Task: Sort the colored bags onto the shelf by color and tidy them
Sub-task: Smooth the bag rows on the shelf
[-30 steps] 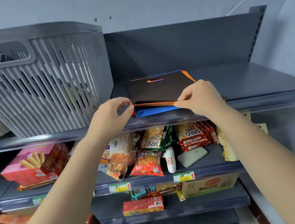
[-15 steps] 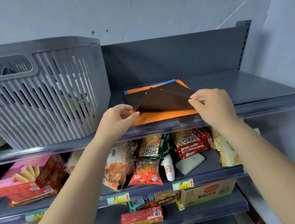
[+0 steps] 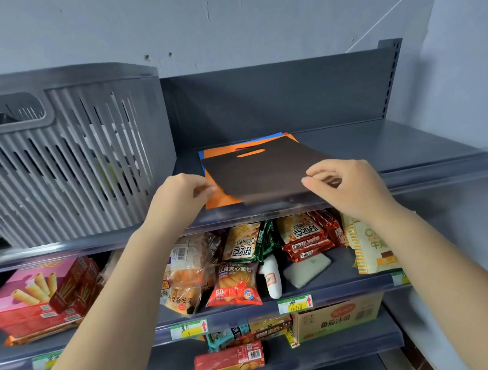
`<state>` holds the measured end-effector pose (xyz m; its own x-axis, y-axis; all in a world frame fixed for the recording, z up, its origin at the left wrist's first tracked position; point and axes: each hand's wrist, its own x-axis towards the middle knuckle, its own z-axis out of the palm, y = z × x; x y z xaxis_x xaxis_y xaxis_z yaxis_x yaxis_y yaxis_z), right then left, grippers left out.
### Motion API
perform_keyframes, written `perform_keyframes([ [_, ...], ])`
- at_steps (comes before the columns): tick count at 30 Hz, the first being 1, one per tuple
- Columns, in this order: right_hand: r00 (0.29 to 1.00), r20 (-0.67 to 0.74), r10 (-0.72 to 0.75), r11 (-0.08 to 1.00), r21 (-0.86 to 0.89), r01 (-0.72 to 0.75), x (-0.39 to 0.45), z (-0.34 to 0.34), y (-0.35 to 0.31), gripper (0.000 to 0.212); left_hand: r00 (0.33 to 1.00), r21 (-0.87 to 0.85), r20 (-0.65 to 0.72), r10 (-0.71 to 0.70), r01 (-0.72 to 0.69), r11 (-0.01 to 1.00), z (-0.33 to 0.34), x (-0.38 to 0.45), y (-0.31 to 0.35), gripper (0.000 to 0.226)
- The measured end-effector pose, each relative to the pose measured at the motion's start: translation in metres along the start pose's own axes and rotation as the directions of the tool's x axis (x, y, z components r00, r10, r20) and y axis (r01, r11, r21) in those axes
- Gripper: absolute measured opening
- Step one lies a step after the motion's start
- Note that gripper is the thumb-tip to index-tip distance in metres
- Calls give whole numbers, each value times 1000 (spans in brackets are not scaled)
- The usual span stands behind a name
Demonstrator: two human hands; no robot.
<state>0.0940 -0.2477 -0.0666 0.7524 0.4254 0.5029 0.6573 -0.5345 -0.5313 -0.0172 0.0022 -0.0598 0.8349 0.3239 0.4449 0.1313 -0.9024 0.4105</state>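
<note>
1. Grey top shelf (image 3: 409, 148) carries a slatted basket (image 3: 59, 158) at left
2. Our left hand (image 3: 180, 201) pinches the brown bag (image 3: 265, 171) lying on the orange bag (image 3: 220, 199)
3. Our right hand (image 3: 351, 188) pinches its near right corner

grey basket (image 3: 59, 158) blocks shelf's left, bare shelf (image 3: 403, 146) right
</note>
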Motion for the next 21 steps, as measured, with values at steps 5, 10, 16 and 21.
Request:
perform_keyframes([
  [5, 992, 81, 100, 989, -118, -90, 24, -4, 18, 31, 980, 105, 134, -148, 135, 985, 13, 15, -3, 38],
  [10, 947, 178, 268, 928, -311, -204, 55, -2, 38, 47, 958, 32, 115, -264, 262, 964, 21, 25, 1, 34],
  [16, 892, 240, 382, 865, -433, -253, 79, 1, 48, 64, 908, 3, 104, -406, 408, 913, 29, 35, 14, 32],
  [21, 905, 185, 383, 880, -371, -297, 87, 3, 54, 63, 885, 0, 73, -460, 461, 887, 32, 43, 20, 37],
])
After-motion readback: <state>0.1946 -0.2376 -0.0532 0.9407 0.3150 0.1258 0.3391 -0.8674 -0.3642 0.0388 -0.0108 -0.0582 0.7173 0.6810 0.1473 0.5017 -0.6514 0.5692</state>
